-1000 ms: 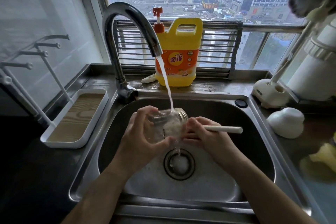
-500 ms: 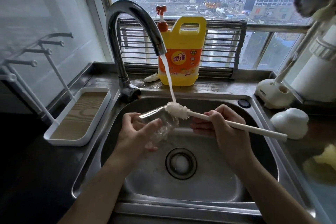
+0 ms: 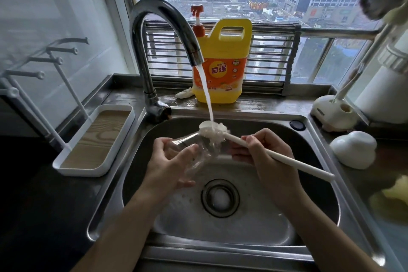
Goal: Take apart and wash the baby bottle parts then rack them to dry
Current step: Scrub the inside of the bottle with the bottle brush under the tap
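Observation:
Over the steel sink (image 3: 260, 234), my left hand (image 3: 170, 163) grips the clear baby bottle body (image 3: 198, 152), its mouth tilted up to the right. My right hand (image 3: 267, 157) holds the white bottle brush (image 3: 287, 160) by its handle. The brush's foamy head sits outside the bottle at its mouth, under the running stream from the tap (image 3: 167, 33). A white dome-shaped bottle cap (image 3: 353, 149) lies on the counter at the right.
A white drying rack with pegs and a wood-look tray (image 3: 97, 141) stands left of the sink. A yellow detergent jug (image 3: 220, 62) stands behind the tap. A white brush stand (image 3: 333, 112) sits at the right, a yellow item (image 3: 395, 190) at the right edge.
The brush came out of the bottle to the right; its head now rinses under the water. My left hand lowered and tilted the bottle.

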